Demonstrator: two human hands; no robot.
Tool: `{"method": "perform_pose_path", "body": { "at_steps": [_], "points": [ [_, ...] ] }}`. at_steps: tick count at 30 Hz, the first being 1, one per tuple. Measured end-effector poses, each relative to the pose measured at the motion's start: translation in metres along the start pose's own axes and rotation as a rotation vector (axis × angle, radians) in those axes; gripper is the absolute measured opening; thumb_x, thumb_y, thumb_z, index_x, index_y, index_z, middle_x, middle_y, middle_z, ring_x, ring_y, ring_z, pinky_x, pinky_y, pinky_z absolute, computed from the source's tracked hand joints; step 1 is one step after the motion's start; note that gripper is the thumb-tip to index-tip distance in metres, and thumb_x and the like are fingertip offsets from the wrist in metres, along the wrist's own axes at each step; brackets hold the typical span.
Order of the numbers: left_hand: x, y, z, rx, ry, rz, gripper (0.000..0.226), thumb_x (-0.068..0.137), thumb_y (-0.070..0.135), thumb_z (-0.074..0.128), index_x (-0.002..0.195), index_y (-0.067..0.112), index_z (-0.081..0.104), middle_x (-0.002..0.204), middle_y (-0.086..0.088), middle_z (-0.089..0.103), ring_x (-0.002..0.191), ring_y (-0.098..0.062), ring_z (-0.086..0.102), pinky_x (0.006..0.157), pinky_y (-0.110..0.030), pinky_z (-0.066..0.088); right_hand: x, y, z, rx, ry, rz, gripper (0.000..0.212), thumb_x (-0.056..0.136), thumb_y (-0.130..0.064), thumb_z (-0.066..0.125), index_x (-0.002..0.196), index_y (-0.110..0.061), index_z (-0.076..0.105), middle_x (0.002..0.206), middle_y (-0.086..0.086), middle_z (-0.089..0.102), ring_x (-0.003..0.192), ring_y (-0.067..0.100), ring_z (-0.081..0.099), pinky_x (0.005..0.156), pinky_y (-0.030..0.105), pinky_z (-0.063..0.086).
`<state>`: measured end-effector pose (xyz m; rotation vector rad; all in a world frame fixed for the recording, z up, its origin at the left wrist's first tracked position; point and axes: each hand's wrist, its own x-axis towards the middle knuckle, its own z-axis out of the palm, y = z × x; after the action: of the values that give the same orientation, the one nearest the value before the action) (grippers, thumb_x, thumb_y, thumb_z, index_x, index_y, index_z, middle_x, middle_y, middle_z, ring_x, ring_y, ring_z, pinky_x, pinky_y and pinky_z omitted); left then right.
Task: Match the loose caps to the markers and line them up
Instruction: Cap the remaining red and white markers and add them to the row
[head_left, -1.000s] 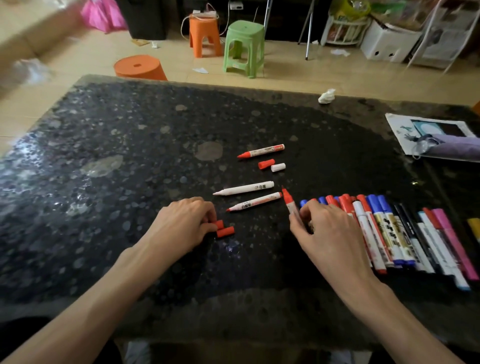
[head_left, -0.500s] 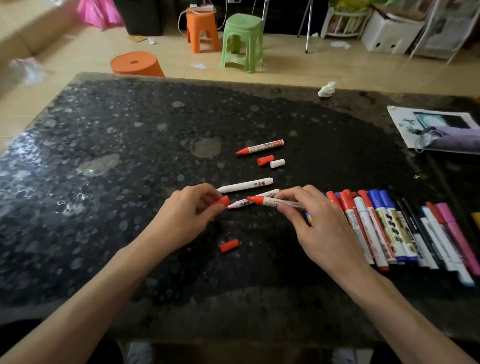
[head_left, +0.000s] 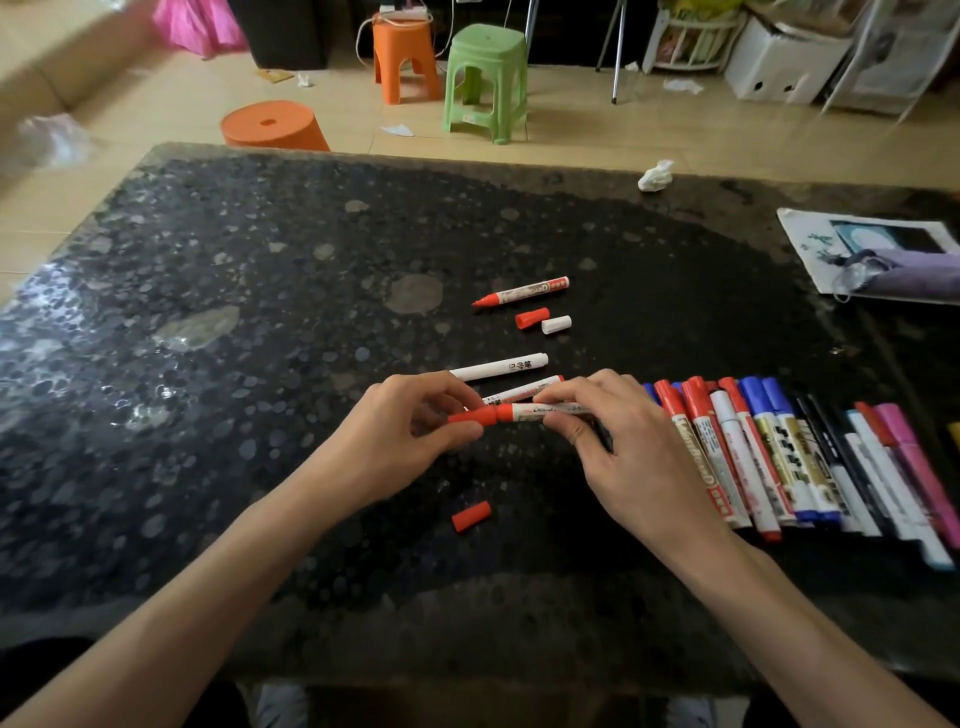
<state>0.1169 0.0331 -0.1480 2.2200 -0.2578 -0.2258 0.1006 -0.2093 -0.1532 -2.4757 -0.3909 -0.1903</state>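
Above the middle of the black speckled stone table, the left hand pinches a small red plastic cap between thumb and curled fingers, its mouth against the tip end of a white-barrelled marker gripped by the curled fingers of the right hand. Another loose red cap lies toward the table's near edge. A row of capped markers lies side by side near the right edge.
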Motion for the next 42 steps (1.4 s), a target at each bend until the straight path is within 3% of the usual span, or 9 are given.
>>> {"method": "perform_pose_path", "body": {
  "at_steps": [5,12,17,21,27,34,38,42],
  "points": [
    [0.001,-0.003,0.002,-0.03,0.034,0.006,0.017,0.091,0.027,0.077,0.107,0.025,0.078,0.076,0.01,0.077,0.071,0.0,0.073,0.074,-0.023,0.055,0.0,0.0,-0.003,0.013,-0.038,-0.046,0.023,0.102,-0.03,0.061,0.123,-0.033,0.069,0.106,-0.019,0.067,0.101,0.001,0.058,0.088,0.023,0.049],
    [-0.004,0.005,0.005,0.014,0.032,0.109,0.011,0.096,0.022,0.071,0.103,0.027,0.078,0.075,0.011,0.074,0.073,-0.007,0.073,0.072,-0.016,0.053,-0.002,-0.004,-0.004,0.002,-0.023,-0.095,0.028,0.102,-0.031,0.062,0.127,-0.024,0.072,0.108,-0.016,0.07,0.098,-0.003,0.055,0.088,0.009,0.04],
    [-0.005,0.006,0.01,-0.006,0.101,0.159,0.015,0.097,0.02,0.07,0.107,0.024,0.08,0.07,0.008,0.072,0.066,-0.008,0.068,0.066,-0.011,0.046,-0.007,-0.005,-0.003,-0.005,0.034,-0.105,0.028,0.101,-0.025,0.063,0.126,-0.019,0.074,0.1,-0.01,0.07,0.091,0.005,0.059,0.08,0.027,0.051],
    [-0.006,0.006,0.013,-0.016,0.115,0.171,0.016,0.097,0.018,0.069,0.107,0.025,0.081,0.069,0.007,0.071,0.065,-0.012,0.067,0.064,-0.019,0.051,-0.01,-0.006,-0.001,0.003,0.059,-0.1,0.027,0.099,-0.02,0.066,0.125,-0.016,0.075,0.096,-0.008,0.071,0.089,0.008,0.061,0.078,0.033,0.054],
    [-0.006,0.007,0.018,-0.065,0.136,0.168,0.019,0.098,0.01,0.067,0.106,0.019,0.081,0.07,0.004,0.072,0.066,-0.012,0.069,0.066,-0.018,0.054,-0.01,-0.007,0.001,-0.008,0.08,-0.094,0.027,0.098,-0.018,0.067,0.124,-0.015,0.076,0.095,-0.007,0.071,0.087,0.009,0.061,0.076,0.033,0.054],
    [-0.007,0.007,0.02,-0.022,0.097,0.186,0.02,0.097,0.009,0.067,0.107,0.019,0.081,0.076,0.007,0.073,0.072,-0.013,0.071,0.072,-0.028,0.059,-0.013,-0.009,0.005,-0.052,0.06,-0.073,0.031,0.099,-0.027,0.057,0.122,-0.016,0.075,0.095,-0.005,0.07,0.088,0.013,0.063,0.075,0.04,0.056],
    [-0.001,0.008,0.017,-0.018,0.092,0.159,0.019,0.097,0.015,0.068,0.107,0.028,0.078,0.081,0.007,0.074,0.077,-0.013,0.072,0.075,-0.033,0.058,-0.013,-0.016,-0.005,-0.047,-0.01,-0.034,0.028,0.103,-0.036,0.054,0.123,-0.025,0.071,0.102,-0.012,0.07,0.094,0.003,0.062,0.082,0.031,0.054],
    [0.003,0.018,0.025,-0.103,0.118,0.163,0.027,0.095,0.013,0.071,0.118,0.028,0.072,0.097,0.011,0.077,0.09,-0.007,0.074,0.086,-0.03,0.059,-0.015,-0.011,-0.021,-0.073,-0.011,0.007,0.02,0.099,-0.04,0.064,0.117,-0.034,0.071,0.101,-0.019,0.064,0.095,-0.002,0.059,0.081,0.017,0.047]
  ]
}}
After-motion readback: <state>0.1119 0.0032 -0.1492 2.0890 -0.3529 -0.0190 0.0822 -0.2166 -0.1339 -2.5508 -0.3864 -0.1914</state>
